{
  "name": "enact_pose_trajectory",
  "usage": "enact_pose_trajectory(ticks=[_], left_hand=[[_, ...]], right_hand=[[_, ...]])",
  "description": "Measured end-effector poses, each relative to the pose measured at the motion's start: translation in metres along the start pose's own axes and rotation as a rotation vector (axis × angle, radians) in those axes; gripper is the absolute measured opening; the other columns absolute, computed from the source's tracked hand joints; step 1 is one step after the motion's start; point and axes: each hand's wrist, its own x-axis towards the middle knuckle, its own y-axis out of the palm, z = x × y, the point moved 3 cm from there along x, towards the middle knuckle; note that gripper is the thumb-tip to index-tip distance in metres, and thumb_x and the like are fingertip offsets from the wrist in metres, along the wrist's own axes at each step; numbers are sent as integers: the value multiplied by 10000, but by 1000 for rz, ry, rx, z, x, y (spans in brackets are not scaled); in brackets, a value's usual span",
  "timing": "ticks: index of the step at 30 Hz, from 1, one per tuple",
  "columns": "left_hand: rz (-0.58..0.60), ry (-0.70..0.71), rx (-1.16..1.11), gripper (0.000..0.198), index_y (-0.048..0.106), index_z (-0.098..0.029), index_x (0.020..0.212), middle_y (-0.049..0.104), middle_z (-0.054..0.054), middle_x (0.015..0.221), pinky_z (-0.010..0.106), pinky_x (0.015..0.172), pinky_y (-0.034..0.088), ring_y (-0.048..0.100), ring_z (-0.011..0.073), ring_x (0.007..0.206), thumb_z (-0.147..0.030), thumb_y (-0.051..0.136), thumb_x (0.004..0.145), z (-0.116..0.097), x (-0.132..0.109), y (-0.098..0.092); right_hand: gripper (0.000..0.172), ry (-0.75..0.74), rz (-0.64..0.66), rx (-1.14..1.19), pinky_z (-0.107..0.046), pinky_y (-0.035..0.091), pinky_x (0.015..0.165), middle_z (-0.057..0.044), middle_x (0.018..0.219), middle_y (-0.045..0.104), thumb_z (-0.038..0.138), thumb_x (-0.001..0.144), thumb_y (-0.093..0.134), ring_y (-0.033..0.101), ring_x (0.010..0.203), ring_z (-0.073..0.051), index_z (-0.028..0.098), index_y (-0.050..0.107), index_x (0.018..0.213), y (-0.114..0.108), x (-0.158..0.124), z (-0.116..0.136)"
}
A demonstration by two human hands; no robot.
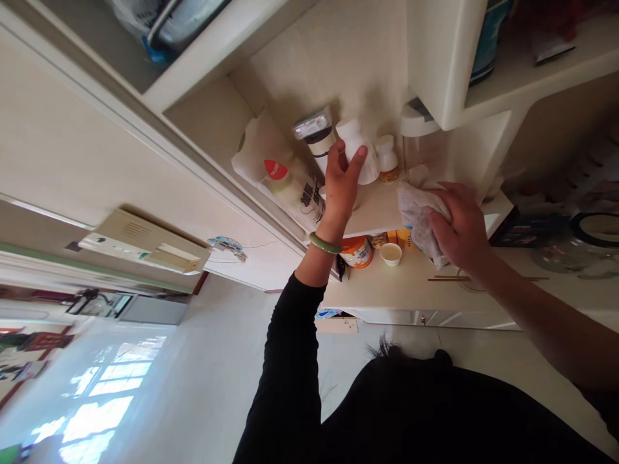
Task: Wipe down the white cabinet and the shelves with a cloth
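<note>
My left hand [342,180], with a green bangle at its wrist, has its thumb and fingers closed around a plain white bottle [355,138] on the cabinet shelf [374,209]. My right hand [459,222] grips a crumpled whitish cloth [423,216] by the shelf's front edge. Just right of the white bottle stands a smaller white bottle [387,158] with an orange label. A clear jar with a white lid [418,122] is behind the cloth. Left of my left hand are a dark-banded container [320,138] and a large pale package with a red mark [283,171].
Below the shelf, an orange-and-white tin [358,251] and a small pale cup [390,254] stand on the counter [387,290]. Chopsticks [442,279] lie to the right, near a glass vessel [563,248]. Cabinet partitions [447,58] frame the shelf above.
</note>
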Motion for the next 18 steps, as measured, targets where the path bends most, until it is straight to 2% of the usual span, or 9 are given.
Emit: enact_pose_trajectory(ticks=[3, 5, 7, 9, 12, 15, 18], left_hand=[[-18, 18, -23, 449, 708, -391, 1163, 807, 26, 1125, 515, 1205, 640, 719, 304, 1360, -741, 937, 1000, -7, 5, 1], [25, 84, -24, 484, 702, -416, 1148, 831, 27, 1192, 567, 1254, 617, 697, 317, 1408, -809, 924, 972, -12, 4, 0], [85, 140, 8, 543, 699, -420, 1154, 847, 20, 1262, 585, 1266, 618, 706, 316, 1393, -878, 902, 944, -15, 1, -3], [100, 157, 36, 611, 703, -390, 1171, 851, 27, 1266, 571, 1227, 648, 746, 310, 1340, -925, 875, 930, -13, -3, -8], [48, 178, 16, 611, 714, -371, 1131, 847, 32, 1162, 511, 1108, 702, 809, 290, 1191, -918, 878, 916, -8, -11, -17], [-42, 205, 14, 508, 745, -431, 1104, 854, 16, 1150, 479, 1076, 727, 830, 285, 1181, -893, 859, 927, -9, -20, -25], [-39, 136, 22, 454, 740, -450, 1129, 866, 13, 1227, 488, 1146, 712, 816, 300, 1288, -862, 822, 957, -13, -25, -30]], right_hand=[[527, -87, 219, -162, -647, 572, 1269, -213, 1636, 704, 337, 1131, 586, 674, 1455, -420, 209, 739, 1619, 17, 20, 3], [570, -145, 403, -263, -654, 555, 1241, -225, 1713, 667, 333, 1111, 644, 624, 1481, -450, 156, 735, 1645, 35, 32, 10], [470, -215, 573, -355, -638, 542, 1179, -239, 1686, 695, 336, 1138, 630, 606, 1449, -456, 121, 815, 1514, 55, 43, 17], [379, -271, 684, -416, -604, 510, 1151, -252, 1567, 764, 282, 1180, 567, 603, 1410, -430, 103, 881, 1295, 72, 55, 20], [273, -257, 734, -413, -550, 482, 1165, -228, 1416, 828, 141, 1144, 600, 604, 1416, -382, 106, 869, 1118, 95, 76, 17], [180, -147, 695, -365, -507, 504, 1136, -198, 1319, 864, 89, 1105, 667, 657, 1388, -345, 111, 827, 1025, 118, 93, 11], [338, -71, 597, -338, -490, 525, 1064, -210, 1144, 879, 162, 1180, 604, 727, 1287, -316, 77, 788, 910, 141, 104, 8]])
